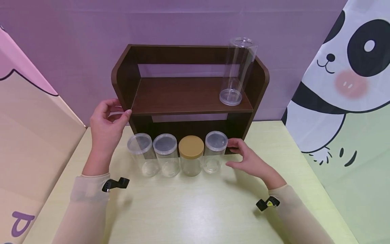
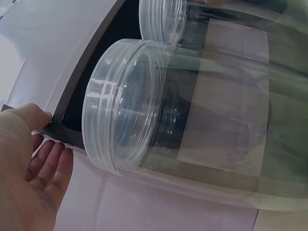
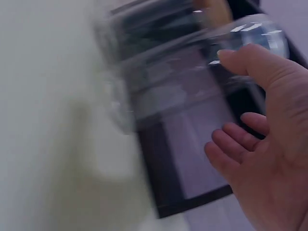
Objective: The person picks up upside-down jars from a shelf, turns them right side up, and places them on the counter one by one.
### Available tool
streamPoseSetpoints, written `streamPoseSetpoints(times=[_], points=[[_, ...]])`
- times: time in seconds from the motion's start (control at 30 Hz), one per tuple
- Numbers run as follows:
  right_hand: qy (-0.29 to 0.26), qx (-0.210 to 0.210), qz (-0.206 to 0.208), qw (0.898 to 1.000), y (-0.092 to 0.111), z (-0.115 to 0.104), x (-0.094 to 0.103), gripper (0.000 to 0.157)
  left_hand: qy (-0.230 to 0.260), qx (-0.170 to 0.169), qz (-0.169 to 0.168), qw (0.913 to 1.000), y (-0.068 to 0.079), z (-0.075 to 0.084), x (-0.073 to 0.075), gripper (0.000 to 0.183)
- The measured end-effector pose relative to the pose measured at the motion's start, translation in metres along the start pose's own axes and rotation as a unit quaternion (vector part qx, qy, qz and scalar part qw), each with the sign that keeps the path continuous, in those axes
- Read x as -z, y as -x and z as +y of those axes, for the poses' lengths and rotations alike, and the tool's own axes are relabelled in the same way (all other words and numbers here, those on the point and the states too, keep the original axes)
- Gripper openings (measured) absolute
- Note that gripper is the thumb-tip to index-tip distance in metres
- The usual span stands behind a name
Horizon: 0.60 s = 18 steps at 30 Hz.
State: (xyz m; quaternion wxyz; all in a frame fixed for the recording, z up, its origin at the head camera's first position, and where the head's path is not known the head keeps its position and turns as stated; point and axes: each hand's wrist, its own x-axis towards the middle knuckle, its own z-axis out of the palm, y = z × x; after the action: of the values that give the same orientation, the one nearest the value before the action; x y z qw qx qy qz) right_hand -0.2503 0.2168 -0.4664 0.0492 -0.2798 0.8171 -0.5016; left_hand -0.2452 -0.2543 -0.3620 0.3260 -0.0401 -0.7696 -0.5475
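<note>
A dark brown two-tier shelf (image 1: pixel 192 93) stands at the back of the table. My left hand (image 1: pixel 108 123) holds its left side panel, thumb at the front edge and fingers along the outer face; the left wrist view also shows this hand (image 2: pixel 36 168) at the panel. Four jars stand in a row before the shelf: a clear-lidded jar (image 1: pixel 144 156) at the left, another clear-lidded jar (image 1: pixel 167 156), a gold-lidded jar (image 1: pixel 191 156), and a right-end clear-lidded jar (image 1: pixel 215 152). Beside that right-end jar, my right hand (image 1: pixel 248 161) has its thumb and fingers spread, gripping nothing.
A tall clear cylinder (image 1: pixel 237 71) stands upright at the right end of the upper shelf board. Behind is a purple backdrop (image 1: pixel 189 22), with a panda-printed panel (image 1: pixel 353 78) to the right. The pale table (image 1: pixel 189 210) extends in front of the jars.
</note>
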Motion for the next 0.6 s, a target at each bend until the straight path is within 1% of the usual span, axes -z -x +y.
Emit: streamPoseSetpoints(times=[0.07,0.13,0.23,0.3,0.4,0.47,0.6], points=[[0.016,0.01,0.011,1.0,0.002,-0.008,0.01,0.073,-0.004,0.003,-0.002,1.0,0.0,0.0,0.0,0.037],[0.032,0.018,0.037,0.999,0.003,-0.018,0.018,0.066,-0.005,0.006,-0.002,1.0,0.0,0.0,0.0,0.037],[0.045,0.03,0.104,0.993,0.004,-0.034,0.026,0.05,-0.004,0.007,-0.001,1.0,0.0,0.0,0.0,0.037],[0.056,0.044,0.161,0.984,0.003,-0.047,0.03,0.041,-0.002,0.006,0.0,1.0,0.0,-0.001,0.0,0.037],[0.068,0.076,0.232,0.967,0.0,-0.065,0.032,0.032,-0.003,0.004,0.0,1.0,-0.001,-0.001,-0.001,0.037],[0.075,0.104,0.265,0.956,-0.004,-0.074,0.033,0.032,-0.002,0.001,0.001,1.0,-0.001,-0.002,-0.001,0.037],[0.088,0.147,0.302,0.938,-0.013,-0.088,0.034,0.033,0.007,-0.004,0.003,1.0,-0.002,-0.003,-0.001,0.037]])
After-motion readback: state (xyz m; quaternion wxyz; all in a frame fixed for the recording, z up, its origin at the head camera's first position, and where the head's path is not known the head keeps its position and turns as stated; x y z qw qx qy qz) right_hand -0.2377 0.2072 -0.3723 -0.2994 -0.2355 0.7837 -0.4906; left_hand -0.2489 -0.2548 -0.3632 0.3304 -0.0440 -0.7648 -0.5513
